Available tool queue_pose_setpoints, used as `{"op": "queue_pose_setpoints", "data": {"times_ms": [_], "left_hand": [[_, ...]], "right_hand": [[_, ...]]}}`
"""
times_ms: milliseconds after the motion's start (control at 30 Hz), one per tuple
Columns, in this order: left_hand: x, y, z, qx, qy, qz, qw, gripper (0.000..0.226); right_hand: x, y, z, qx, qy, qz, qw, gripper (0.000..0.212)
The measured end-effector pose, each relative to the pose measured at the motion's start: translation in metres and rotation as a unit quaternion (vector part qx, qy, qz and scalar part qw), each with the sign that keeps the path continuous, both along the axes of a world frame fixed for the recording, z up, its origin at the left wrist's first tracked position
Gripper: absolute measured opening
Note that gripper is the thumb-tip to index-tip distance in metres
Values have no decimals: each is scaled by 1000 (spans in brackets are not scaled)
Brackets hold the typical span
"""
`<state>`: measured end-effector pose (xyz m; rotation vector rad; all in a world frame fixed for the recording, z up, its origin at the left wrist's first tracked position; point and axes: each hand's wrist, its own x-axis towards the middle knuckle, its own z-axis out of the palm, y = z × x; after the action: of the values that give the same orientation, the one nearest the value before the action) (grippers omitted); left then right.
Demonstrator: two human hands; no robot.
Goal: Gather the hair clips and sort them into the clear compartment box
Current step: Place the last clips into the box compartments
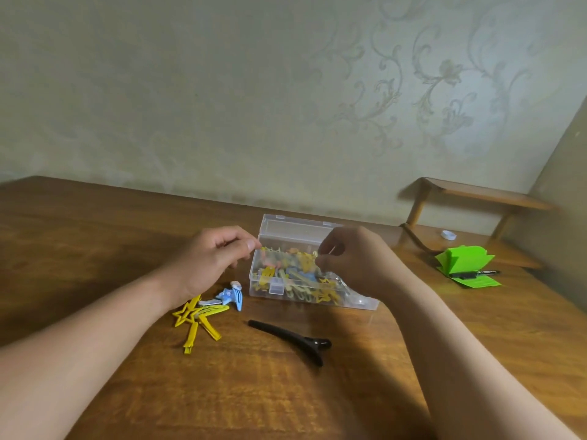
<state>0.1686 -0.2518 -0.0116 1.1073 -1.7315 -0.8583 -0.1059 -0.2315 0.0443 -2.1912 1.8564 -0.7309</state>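
The clear compartment box (359, 304) sits on the wooden table (95, 236) with its lid (298, 228) standing open at its far side. Inside lies a jumbled heap of clips (295, 274), mostly yellow with some pink and blue; the dividers are hard to make out through it.

The left hand (206, 258) is at the box's left end, thumb and forefinger pinching one end of a thin yellow clip (272, 249) over the opening. That clip lies about level, its long axis along the box's length. The right hand (352, 262) is over the box's right part, its fingers curled and its thumb meeting the fingertips just above the heap. Whether it holds a clip I cannot tell.

Left of the box and nearer the person, yellow star clips (197, 319) fan out, their bars pointing toward the person. A blue clip (230, 296) lies between them and the box. In front of the box lies a long black clip (292, 341), its thin tip pointing left and its hinged end right.

Well right of the box are a green notepad (463, 262) and a pen (476, 273).
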Motion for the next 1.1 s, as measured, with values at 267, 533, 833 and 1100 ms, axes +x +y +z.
{"op": "queue_pose_setpoints", "data": {"times_ms": [267, 533, 833, 1100], "left_hand": [[-1, 2, 2, 5, -11, 4, 1000, 21], [3, -1, 4, 23, 56, 33, 998, 20], [4, -12, 4, 58, 148, 56, 986, 29], [0, -14, 5, 78, 177, 55, 980, 26]], "right_hand": [[27, 5, -12, -7, 5, 17, 1000, 11], [32, 7, -13, -69, -9, 12, 998, 14], [89, 34, -22, -138, 153, 223, 953, 28], [105, 35, -26, -143, 181, 244, 942, 26]]}}
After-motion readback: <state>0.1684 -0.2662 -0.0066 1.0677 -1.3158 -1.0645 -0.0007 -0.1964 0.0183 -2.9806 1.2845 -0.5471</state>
